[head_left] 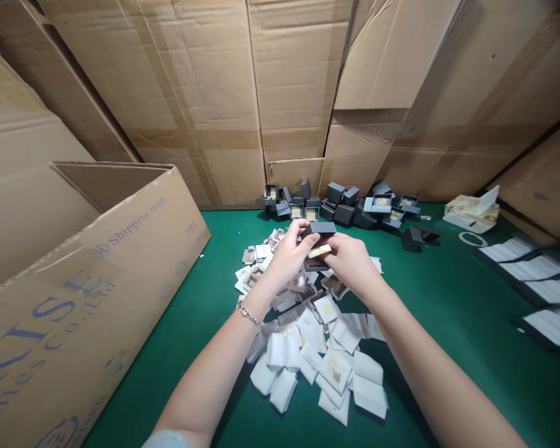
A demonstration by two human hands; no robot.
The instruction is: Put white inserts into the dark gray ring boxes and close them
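On your left, a big open carton (135, 249) with blue print is standing on the green counter (429, 311). A silver bracelet (251, 314) is circling your left wrist. Your left hand (292, 246) is gripping a small dark box (322, 229) by its left side, thumb resting near the front. You are keeping this box opened above a heap of white packets (310, 330), some lying unfolded toward you. A pale yellow-and-white piece (320, 251) is showing at the box's opening. Your right hand (352, 258) is curling narrowly at the box's right side; I cannot tell whether its fingers are pinching the piece or the box. Behind your hands, more dark boxes (344, 214) are lying clustered against the cardboard wall (294, 93). Farther right, a lone dark box (411, 239), a white ring (473, 240) and a tissue pack (471, 211) are sitting near dark-edged trays (522, 269) holding white strips.
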